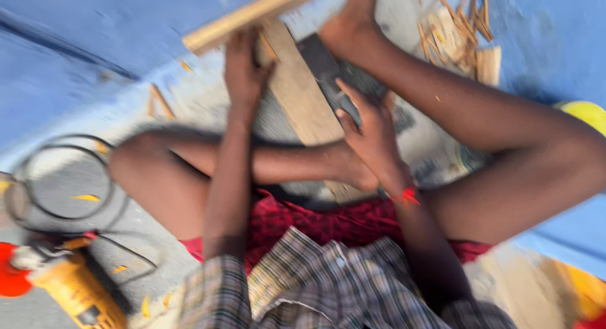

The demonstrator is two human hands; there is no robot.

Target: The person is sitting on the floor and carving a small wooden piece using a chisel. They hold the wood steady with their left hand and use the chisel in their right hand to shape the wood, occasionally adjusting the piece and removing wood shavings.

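Observation:
I sit on the floor with my legs folded. My left hand point(245, 70) grips a pale wooden stick point(249, 17) that slants across the top of the view. Below it lies a wooden plank point(302, 99) running toward my foot. My right hand point(369, 130) rests on a dark flat blade-like tool point(328, 70) lying beside the plank, fingers curled over it. A red thread is tied round my right wrist. The picture is blurred by motion.
A yellow power tool point(76, 288) with a red end and a looped black cable point(63, 177) lies at the lower left. A heap of wood splinters point(461, 32) sits at the top right. A yellow rounded object point(584, 114) shows at the right edge. Blue sheeting covers the floor.

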